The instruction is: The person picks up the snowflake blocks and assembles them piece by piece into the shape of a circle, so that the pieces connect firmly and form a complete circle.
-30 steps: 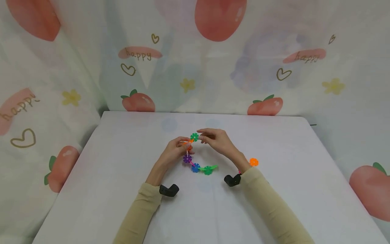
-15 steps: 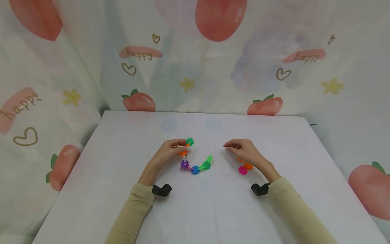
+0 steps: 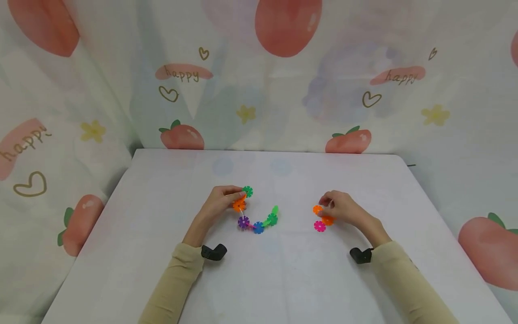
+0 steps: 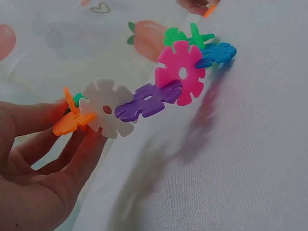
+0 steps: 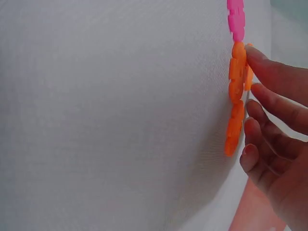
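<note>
My left hand (image 3: 218, 202) pinches one end of a chain of interlocking flower-shaped plastic discs. A green disc (image 3: 248, 191) and an orange disc (image 4: 72, 124) are at its fingertips. From there the chain runs through a white disc (image 4: 107, 109), a purple disc (image 3: 243, 222), a pink disc (image 4: 181, 72), a blue disc (image 3: 258, 227) and green discs (image 3: 272, 219), curving to the right. At the right, my right hand (image 3: 346, 209) has thumb and forefinger on the edge of an orange disc (image 5: 249, 67). More loose orange discs (image 3: 317, 209) and a pink disc (image 3: 319, 226) lie beside it.
A white table (image 3: 259, 279) carries everything. Behind and to the sides hangs a printed cloth (image 3: 283, 99) with fruit and hearts. A black wrist camera (image 3: 214, 252) sits on the left wrist, another black wrist camera (image 3: 361, 255) on the right.
My right hand has left the green end of the chain and moved right and down to the loose discs. The left hand has shifted slightly left and down with the chain.
</note>
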Demonstrator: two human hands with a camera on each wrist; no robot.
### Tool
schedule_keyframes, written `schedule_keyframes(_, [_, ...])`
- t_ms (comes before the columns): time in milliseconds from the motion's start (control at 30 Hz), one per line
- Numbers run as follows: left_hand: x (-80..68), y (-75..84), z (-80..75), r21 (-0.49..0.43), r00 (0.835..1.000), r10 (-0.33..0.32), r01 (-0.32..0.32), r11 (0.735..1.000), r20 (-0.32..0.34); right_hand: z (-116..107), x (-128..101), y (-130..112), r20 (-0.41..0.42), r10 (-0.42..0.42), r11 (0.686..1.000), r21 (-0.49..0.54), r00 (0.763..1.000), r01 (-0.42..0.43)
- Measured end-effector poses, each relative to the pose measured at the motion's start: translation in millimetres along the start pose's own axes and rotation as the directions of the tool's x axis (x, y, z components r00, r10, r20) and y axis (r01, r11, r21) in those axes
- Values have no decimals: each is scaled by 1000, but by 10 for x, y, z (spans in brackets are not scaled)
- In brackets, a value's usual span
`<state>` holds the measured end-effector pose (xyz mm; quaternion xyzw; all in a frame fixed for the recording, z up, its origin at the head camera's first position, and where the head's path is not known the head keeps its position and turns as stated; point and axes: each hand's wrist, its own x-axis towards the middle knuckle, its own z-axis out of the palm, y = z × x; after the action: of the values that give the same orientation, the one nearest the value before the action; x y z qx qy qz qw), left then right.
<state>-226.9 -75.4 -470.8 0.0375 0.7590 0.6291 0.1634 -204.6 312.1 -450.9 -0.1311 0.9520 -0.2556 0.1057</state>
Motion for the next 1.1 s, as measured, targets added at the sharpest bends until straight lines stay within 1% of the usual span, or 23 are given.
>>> schedule_keyframes(67, [1,-7,4,-2,1000,3,-3,1000,-5,7,7,-8,20,7,1000,5,1000,-7])
schedule_keyframes(167, [14,-29,12,-6,1000,19,-19,1000,-1,26,23,-20,19,2,1000,30,1000,-3])
schedule_keyframes(300, [27,-55,22,-5,999,36,-36,999,3,67,46,-45,-22,-30,997,72,999,32])
schedule_keyframes(433, [24,-64,25,8,999,34,-34,999,-9,136,87,-112,-81,-65,993,94,995,72])
schedule_keyframes(500, [23,-63,27,16,999,32,-32,999,-15,172,121,-165,-112,-80,991,102,991,91])
schedule_keyframes(633, [27,-64,37,17,999,27,-26,1000,-28,215,198,-295,-157,-103,980,152,982,127])
schedule_keyframes(833, [13,-42,61,16,999,9,-8,1000,-41,235,327,-521,-155,-117,956,251,981,154])
schedule_keyframes(967, [13,-36,70,25,999,4,-3,1000,-51,266,412,-668,-154,-118,943,291,981,159])
schedule_keyframes(1100, [30,-41,78,29,998,7,-5,1000,-58,317,497,-795,-169,-136,930,318,976,185])
